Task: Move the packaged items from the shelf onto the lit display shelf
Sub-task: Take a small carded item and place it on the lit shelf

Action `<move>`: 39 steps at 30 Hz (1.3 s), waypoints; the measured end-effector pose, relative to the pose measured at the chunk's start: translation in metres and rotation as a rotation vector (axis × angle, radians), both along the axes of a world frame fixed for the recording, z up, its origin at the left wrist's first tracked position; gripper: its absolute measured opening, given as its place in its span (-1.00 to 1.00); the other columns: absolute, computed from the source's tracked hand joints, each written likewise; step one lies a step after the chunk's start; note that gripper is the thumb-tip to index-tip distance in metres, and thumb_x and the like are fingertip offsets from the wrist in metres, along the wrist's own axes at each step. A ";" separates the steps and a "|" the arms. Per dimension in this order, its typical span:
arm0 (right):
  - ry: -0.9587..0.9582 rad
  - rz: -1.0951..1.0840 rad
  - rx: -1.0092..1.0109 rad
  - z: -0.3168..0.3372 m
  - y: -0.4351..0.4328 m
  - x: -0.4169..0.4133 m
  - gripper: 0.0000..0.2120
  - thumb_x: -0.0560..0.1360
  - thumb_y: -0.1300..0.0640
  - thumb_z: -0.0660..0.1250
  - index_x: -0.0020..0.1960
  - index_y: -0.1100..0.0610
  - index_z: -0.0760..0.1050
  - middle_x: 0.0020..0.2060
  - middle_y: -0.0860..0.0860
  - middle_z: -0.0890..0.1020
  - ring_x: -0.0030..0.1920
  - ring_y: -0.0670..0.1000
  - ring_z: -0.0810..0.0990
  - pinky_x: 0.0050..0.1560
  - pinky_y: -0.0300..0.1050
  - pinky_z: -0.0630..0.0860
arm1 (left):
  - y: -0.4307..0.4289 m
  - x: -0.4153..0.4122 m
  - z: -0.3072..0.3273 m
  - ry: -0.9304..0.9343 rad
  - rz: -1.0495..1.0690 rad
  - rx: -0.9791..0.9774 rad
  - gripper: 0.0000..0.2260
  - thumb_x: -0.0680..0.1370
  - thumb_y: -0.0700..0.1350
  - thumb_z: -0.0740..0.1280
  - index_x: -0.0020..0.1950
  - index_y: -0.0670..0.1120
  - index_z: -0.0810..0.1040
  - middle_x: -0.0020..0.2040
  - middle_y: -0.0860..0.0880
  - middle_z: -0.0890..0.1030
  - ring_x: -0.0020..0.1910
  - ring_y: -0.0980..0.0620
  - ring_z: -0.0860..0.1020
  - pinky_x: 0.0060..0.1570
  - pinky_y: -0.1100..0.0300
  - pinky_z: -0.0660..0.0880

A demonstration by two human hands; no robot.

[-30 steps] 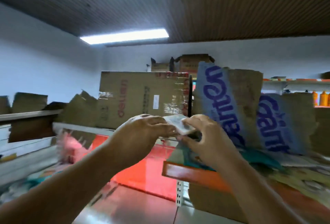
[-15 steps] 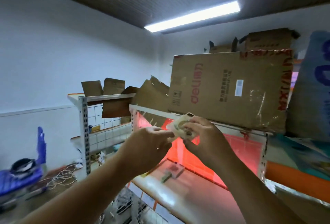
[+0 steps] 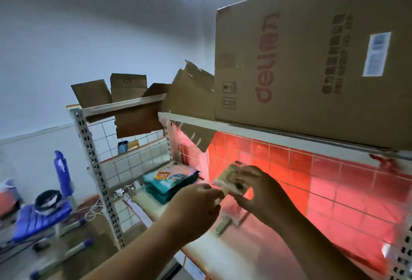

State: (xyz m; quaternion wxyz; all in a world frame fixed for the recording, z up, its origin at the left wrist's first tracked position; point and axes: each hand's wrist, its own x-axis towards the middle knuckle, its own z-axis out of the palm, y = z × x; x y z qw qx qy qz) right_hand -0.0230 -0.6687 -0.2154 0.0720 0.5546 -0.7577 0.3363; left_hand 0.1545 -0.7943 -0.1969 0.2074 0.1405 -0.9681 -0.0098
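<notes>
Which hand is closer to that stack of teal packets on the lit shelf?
Left. The left hand is just right of the teal packet stack, toward the shelf's front. The right hand is farther right, holding a small pale packet by the red back panel.

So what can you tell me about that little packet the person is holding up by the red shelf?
The packet is small, flat and pale beige with a dark blurred print; it looks like a plastic wrapper. It is held tilted in the air above the lit shelf, before the red tiled back. The right hand pinches its right side, and the left hand meets its lower left corner. It has not been set down.
</notes>
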 end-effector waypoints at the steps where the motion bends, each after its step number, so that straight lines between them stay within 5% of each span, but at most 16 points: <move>1: -0.018 0.015 0.021 -0.008 -0.005 -0.006 -0.60 0.42 -0.01 0.49 0.25 -0.13 0.61 0.26 -0.24 0.51 0.18 -0.20 0.50 0.11 -0.55 0.27 | -0.005 -0.005 -0.006 -0.014 0.011 0.008 -0.72 0.61 0.03 0.28 0.31 0.13 0.57 0.09 0.08 0.64 -0.02 0.06 0.61 0.01 0.13 0.58; 5: -0.081 0.018 0.077 -0.053 -0.039 -0.043 -0.68 0.42 -0.06 0.45 0.17 -0.16 0.60 0.16 -0.27 0.50 0.08 -0.20 0.55 0.07 -0.27 0.48 | -0.033 -0.039 -0.042 -0.050 0.051 0.096 -0.74 0.58 0.05 0.28 0.26 0.15 0.59 0.04 0.07 0.65 -0.02 0.03 0.61 -0.02 0.14 0.55; 11: -0.124 -0.041 0.181 -0.114 -0.070 -0.071 -0.66 0.38 -0.10 0.52 0.13 -0.11 0.61 0.30 -0.22 0.47 0.20 -0.14 0.54 0.05 -0.36 0.40 | -0.061 -0.065 -0.105 -0.080 0.048 0.230 -0.71 0.59 0.06 0.30 0.31 0.14 0.56 0.21 0.11 0.64 0.19 0.09 0.55 0.21 0.17 0.46; 15: -0.153 -0.080 0.240 -0.139 -0.086 -0.079 -0.57 0.39 -0.20 0.45 0.24 -0.18 0.56 0.28 -0.25 0.42 0.11 -0.17 0.54 0.00 -0.32 0.42 | -0.081 -0.077 -0.149 -0.106 0.006 0.288 -0.64 0.56 0.10 0.27 0.37 0.19 0.52 0.20 0.13 0.63 0.13 0.11 0.55 0.18 0.22 0.44; 18: -0.153 -0.122 0.292 -0.148 -0.093 -0.081 -0.62 0.42 -0.22 0.42 0.18 -0.11 0.61 0.32 -0.17 0.42 0.21 -0.10 0.53 0.14 -0.24 0.45 | -0.096 -0.089 -0.172 -0.087 -0.011 0.310 -0.64 0.53 0.13 0.28 0.32 0.18 0.57 0.18 0.15 0.65 0.14 0.13 0.57 0.19 0.21 0.47; 23: -0.186 -0.185 0.302 -0.165 -0.099 -0.087 -0.60 0.41 -0.25 0.46 0.16 -0.07 0.59 0.40 -0.06 0.39 0.19 0.02 0.57 0.15 -0.10 0.53 | -0.111 -0.105 -0.189 -0.060 -0.132 0.388 -0.78 0.53 0.02 0.38 0.17 0.14 0.65 -0.02 0.12 0.70 -0.14 0.18 0.58 -0.13 0.34 0.46; 28: -0.231 -0.231 0.270 -0.191 -0.106 -0.089 -0.68 0.37 -0.16 0.46 0.08 -0.07 0.62 0.34 -0.05 0.46 0.00 0.06 0.64 -0.03 -0.30 0.41 | -0.119 -0.109 -0.211 -0.059 -0.193 0.395 -0.85 0.50 -0.06 0.48 0.06 0.06 0.68 -0.19 0.06 0.66 -0.31 0.10 0.55 -0.33 0.23 0.50; 34: -0.282 -0.215 0.121 -0.208 -0.101 -0.072 -0.65 0.42 -0.23 0.47 0.09 -0.07 0.55 0.40 -0.26 0.32 0.24 -0.12 0.49 0.08 -0.20 0.56 | -0.121 -0.103 -0.242 -0.002 -0.151 0.491 -0.81 0.50 0.01 0.44 0.10 0.07 0.67 -0.04 0.11 0.66 -0.15 0.12 0.58 -0.19 0.15 0.57; 39: -0.144 -0.261 0.122 -0.218 -0.100 -0.070 -0.55 0.49 -0.15 0.42 0.34 -0.05 0.54 0.48 -0.09 0.32 0.50 -0.06 0.26 0.43 -0.13 0.37 | -0.120 -0.102 -0.246 0.012 -0.163 0.491 -0.80 0.50 -0.03 0.45 0.11 0.03 0.65 -0.02 0.09 0.66 -0.14 0.10 0.58 -0.18 0.12 0.59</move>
